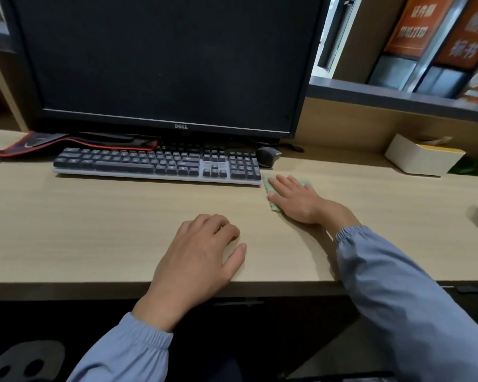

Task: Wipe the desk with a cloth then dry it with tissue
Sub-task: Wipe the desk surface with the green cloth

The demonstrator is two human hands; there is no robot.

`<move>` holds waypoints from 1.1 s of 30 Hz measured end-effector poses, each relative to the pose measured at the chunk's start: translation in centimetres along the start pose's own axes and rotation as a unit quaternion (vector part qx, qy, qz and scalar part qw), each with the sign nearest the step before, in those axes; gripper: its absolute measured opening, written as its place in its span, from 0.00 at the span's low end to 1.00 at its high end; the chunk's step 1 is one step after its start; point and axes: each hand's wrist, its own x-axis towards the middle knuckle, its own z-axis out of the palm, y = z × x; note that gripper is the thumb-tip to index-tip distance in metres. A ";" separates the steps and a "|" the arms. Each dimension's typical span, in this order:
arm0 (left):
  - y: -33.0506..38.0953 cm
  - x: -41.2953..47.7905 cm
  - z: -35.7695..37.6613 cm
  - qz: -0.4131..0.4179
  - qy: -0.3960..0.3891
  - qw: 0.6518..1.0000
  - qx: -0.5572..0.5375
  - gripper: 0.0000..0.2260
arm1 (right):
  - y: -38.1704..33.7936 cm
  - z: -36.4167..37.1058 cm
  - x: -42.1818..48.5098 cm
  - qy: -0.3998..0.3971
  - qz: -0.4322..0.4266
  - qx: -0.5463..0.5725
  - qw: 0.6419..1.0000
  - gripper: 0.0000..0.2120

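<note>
Bench of pale wood carries a DELL monitor, keyboard, tissue box far right; right grip presses flat on green cloth beside keyboard; left grip rests loosely curled, empty

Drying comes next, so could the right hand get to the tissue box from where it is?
Probably yes. The right hand lies flat on the green cloth beside the keyboard; the tissue box stands further right, with only bare desk between them.
</note>
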 end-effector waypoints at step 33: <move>0.5 0.9 0.4 -0.013 -0.012 0.999 0.029 0.13 | 6.7 -2.3 4.8 -0.004 0.054 0.014 0.998 0.30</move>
